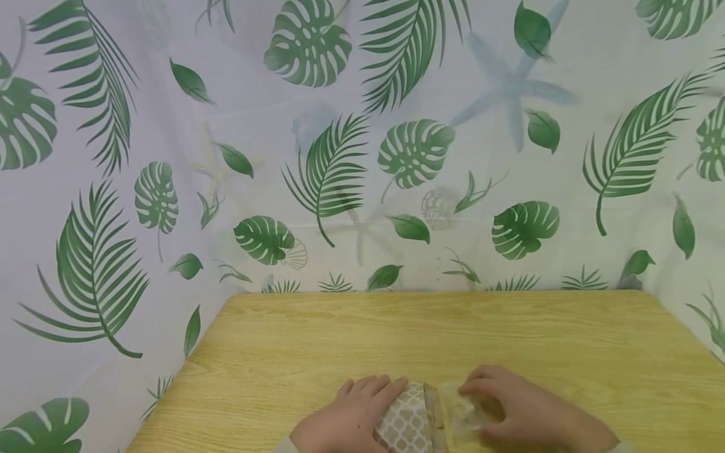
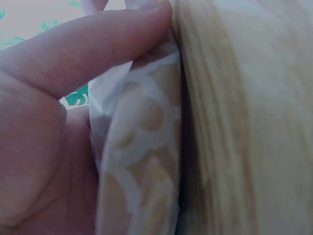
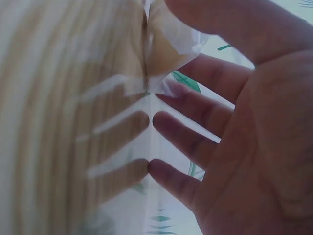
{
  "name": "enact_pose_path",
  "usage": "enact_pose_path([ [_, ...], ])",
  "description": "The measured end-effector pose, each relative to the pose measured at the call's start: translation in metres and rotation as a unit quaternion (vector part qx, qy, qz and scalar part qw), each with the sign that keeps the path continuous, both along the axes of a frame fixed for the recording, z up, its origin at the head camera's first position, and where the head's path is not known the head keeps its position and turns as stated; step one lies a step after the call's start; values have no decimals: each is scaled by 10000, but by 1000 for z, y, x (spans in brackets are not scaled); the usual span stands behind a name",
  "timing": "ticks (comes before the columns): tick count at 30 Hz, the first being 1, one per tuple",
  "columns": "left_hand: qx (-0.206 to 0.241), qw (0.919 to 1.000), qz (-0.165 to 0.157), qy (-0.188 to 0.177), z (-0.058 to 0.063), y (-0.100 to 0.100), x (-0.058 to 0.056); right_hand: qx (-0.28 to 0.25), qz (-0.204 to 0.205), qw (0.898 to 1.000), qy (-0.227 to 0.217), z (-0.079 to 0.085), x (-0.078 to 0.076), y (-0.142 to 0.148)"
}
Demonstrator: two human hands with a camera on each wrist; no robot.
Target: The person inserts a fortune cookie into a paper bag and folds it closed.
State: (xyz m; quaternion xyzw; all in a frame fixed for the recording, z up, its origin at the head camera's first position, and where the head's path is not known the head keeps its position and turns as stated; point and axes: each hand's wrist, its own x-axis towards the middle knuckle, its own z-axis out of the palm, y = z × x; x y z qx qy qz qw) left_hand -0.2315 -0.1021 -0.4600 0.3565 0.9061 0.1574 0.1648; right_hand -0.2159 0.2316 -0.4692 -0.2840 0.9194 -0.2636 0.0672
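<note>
A flat packet (image 1: 405, 420) with a brown-and-white lattice print lies near the table's front edge, with clear film showing over its print in the left wrist view. My left hand (image 1: 357, 415) holds it, fingers spread across its top and thumb at the near side. From its right end, past a plain brown edge, loose clear plastic film (image 1: 466, 410) sticks out. My right hand (image 1: 523, 409) is around this film, slightly blurred. In the right wrist view, crumpled film (image 3: 188, 46) lies between thumb and forefinger, while the other fingertips touch the tabletop.
The wood-grain table (image 1: 430, 333) stretches back to a white cloth backdrop (image 1: 351, 94) printed with green leaves and pale starfish. More of that cloth hangs at the left and right sides.
</note>
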Motion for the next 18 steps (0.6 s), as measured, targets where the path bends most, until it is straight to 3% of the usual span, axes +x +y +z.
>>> enact_pose_path([
  [5, 10, 10000, 7, -1, 0, 0, 0, 41, -184, 9992, -347, -1, -1, -3],
  [11, 7, 10000, -12, 64, 0, 0, 0, -55, -202, 9998, 60, -4, -4, 3],
  [18, 1, 9999, -43, 96, 1, 0, 0, -167, -255, 9995, -104, -6, -9, 8],
])
